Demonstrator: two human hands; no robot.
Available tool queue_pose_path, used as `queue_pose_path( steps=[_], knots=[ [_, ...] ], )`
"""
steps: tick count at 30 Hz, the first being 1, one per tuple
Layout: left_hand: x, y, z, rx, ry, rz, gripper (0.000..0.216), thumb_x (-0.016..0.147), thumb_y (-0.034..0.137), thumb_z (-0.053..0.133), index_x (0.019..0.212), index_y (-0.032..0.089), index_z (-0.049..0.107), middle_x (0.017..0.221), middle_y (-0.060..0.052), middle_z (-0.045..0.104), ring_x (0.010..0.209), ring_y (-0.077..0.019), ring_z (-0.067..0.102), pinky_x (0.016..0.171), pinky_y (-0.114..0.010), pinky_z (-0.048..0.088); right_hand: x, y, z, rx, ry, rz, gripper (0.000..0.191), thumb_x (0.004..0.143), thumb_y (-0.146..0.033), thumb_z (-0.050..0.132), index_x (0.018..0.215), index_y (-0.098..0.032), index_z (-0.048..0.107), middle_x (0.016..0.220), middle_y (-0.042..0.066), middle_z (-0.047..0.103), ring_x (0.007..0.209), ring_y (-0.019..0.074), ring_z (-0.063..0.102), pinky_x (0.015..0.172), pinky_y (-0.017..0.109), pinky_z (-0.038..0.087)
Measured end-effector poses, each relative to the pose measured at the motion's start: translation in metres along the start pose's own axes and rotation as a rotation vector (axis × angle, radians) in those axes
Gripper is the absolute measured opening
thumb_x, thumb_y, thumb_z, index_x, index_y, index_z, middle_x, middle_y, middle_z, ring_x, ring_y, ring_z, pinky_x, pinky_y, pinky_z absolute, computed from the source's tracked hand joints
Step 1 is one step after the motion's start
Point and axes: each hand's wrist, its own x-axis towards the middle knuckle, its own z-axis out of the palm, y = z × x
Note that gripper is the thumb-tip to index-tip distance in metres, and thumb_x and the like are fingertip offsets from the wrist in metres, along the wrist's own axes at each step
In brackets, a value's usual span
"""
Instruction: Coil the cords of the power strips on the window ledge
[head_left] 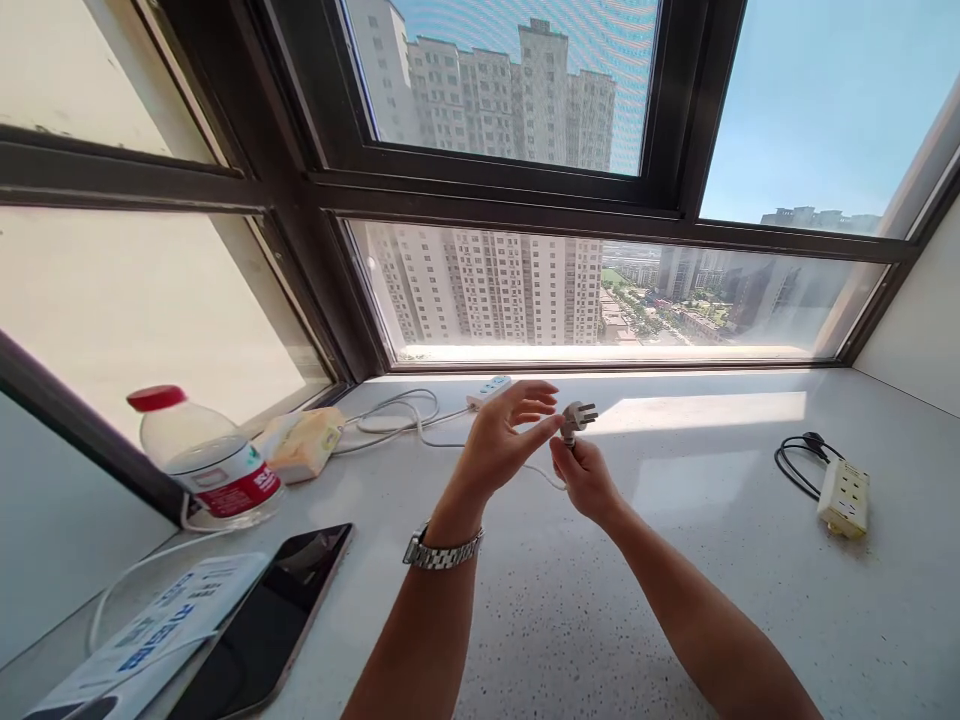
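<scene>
My right hand is closed around the base of a white three-pin plug, held up over the stone windowsill with its prongs pointing right. My left hand, a metal watch on its wrist, has its fingers spread, and its thumb and forefinger touch the plug's left side. The plug's white cable runs back in loops to a white power strip lying by the window frame.
A yellowish power strip with a black cable lies at the right. At the left are a red-capped water bottle, a tissue pack, a dark tablet and a printed booklet. Large windows stand behind.
</scene>
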Motion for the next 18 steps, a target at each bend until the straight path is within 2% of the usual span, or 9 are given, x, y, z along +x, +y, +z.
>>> queue_pose_path(
  steps=[3,5,7,13,16,18],
  knots=[
    [-0.003,-0.009,0.000,0.007,-0.165,-0.119,0.042,0.072,0.042,0.073,0.105,0.016,0.067,0.095,-0.011,0.069,0.087,-0.0261,0.066,0.068,-0.033,0.055,-0.005,-0.021,-0.007,-0.148,-0.022,-0.032,0.047,0.089,-0.057,0.042,0.061,-0.019,0.042,0.056,-0.003,0.040,0.052,0.0098,0.031,0.050,0.025,0.024],
    [-0.004,-0.012,0.000,0.003,-0.291,-0.133,0.035,0.077,0.047,0.067,0.093,0.016,0.071,0.087,-0.010,0.070,0.081,-0.0258,0.066,0.064,-0.033,0.054,-0.007,-0.034,-0.010,-0.233,-0.042,-0.045,0.043,0.090,-0.051,0.042,0.062,-0.019,0.044,0.056,-0.003,0.042,0.052,0.0103,0.033,0.050,0.025,0.023],
    [-0.006,-0.009,0.001,-0.026,-0.305,-0.085,0.035,0.080,0.049,0.064,0.083,0.016,0.072,0.080,-0.009,0.069,0.074,-0.0238,0.065,0.063,-0.033,0.054,-0.008,-0.041,-0.011,-0.229,-0.058,-0.054,0.041,0.090,-0.049,0.044,0.061,-0.019,0.045,0.054,-0.003,0.040,0.051,0.0101,0.033,0.049,0.025,0.023],
    [-0.013,0.029,0.004,-0.486,0.081,0.250,0.028,0.084,0.047,0.062,0.081,0.019,0.064,0.064,-0.001,0.059,0.062,-0.0150,0.061,0.065,-0.033,0.056,-0.003,-0.045,-0.028,-0.022,-0.294,-0.058,0.043,0.081,-0.056,0.057,0.063,-0.018,0.053,0.052,-0.006,0.036,0.047,0.0075,0.029,0.046,0.023,0.024],
    [-0.017,0.054,-0.005,-0.682,0.214,0.316,0.029,0.078,0.047,0.069,0.078,0.019,0.062,0.056,0.004,0.051,0.052,-0.0090,0.051,0.054,-0.024,0.053,0.004,-0.031,-0.044,-0.092,-0.322,-0.081,0.044,0.077,-0.054,0.064,0.057,-0.017,0.049,0.052,-0.006,0.036,0.048,0.0067,0.028,0.045,0.022,0.023],
    [-0.023,0.065,-0.020,-0.783,0.310,0.363,0.032,0.071,0.047,0.076,0.074,0.019,0.061,0.050,0.008,0.043,0.043,-0.0047,0.039,0.043,-0.017,0.045,0.009,-0.011,-0.057,-0.158,-0.299,-0.077,0.047,0.076,-0.054,0.065,0.053,-0.018,0.045,0.050,-0.006,0.034,0.047,0.0065,0.027,0.045,0.022,0.023]
  ],
)
